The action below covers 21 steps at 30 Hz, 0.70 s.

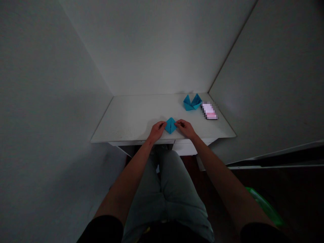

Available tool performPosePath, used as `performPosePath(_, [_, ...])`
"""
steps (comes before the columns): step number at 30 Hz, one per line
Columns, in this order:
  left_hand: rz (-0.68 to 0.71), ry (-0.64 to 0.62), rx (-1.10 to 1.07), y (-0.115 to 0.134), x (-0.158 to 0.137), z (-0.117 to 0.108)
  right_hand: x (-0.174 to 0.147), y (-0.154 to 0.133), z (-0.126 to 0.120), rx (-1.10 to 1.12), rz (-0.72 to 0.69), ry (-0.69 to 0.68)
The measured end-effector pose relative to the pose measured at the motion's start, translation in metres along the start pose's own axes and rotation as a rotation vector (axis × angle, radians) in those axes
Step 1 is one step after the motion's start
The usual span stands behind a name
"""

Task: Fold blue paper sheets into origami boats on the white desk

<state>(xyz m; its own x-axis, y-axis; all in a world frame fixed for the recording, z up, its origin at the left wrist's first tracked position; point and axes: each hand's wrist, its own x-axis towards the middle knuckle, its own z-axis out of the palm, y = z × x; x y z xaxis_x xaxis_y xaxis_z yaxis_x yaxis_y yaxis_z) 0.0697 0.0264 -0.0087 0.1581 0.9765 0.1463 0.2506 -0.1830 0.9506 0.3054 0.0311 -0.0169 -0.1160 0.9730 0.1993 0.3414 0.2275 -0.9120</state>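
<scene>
A small piece of folded blue paper (170,126), diamond-shaped with a dark slit down its middle, is held just above the front part of the white desk (131,118). My left hand (157,130) pinches its left corner between thumb and fingers. At the opposite corner, my right hand (185,128) has its fingers closed on the paper's right side. Farther back on the desk stands a second blue folded-paper piece (192,103) with two raised points, apart from both hands.
Beside the second paper piece lies a phone (209,111) with a blurred, lit screen. Walls enclose the desk at the back, left and right. A drawer (186,148) sits under the desktop. Something green (265,206) lies at the lower right.
</scene>
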Motion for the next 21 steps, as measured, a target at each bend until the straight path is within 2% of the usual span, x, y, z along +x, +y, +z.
performPosePath(10, [-0.002,0.107,-0.079,0.003,-0.0012,-0.001,-0.001,-0.0096,-0.0016,0.014,0.001,0.063])
performPosePath(17, [-0.049,0.198,-0.083,0.0032,0.0006,-0.0046,0.0001,-0.0101,-0.0031,0.09,0.024,0.11])
performPosePath(21, [-0.1,0.259,-0.166,-0.0016,0.0034,-0.0047,0.0018,-0.0073,-0.0036,0.164,0.032,0.154])
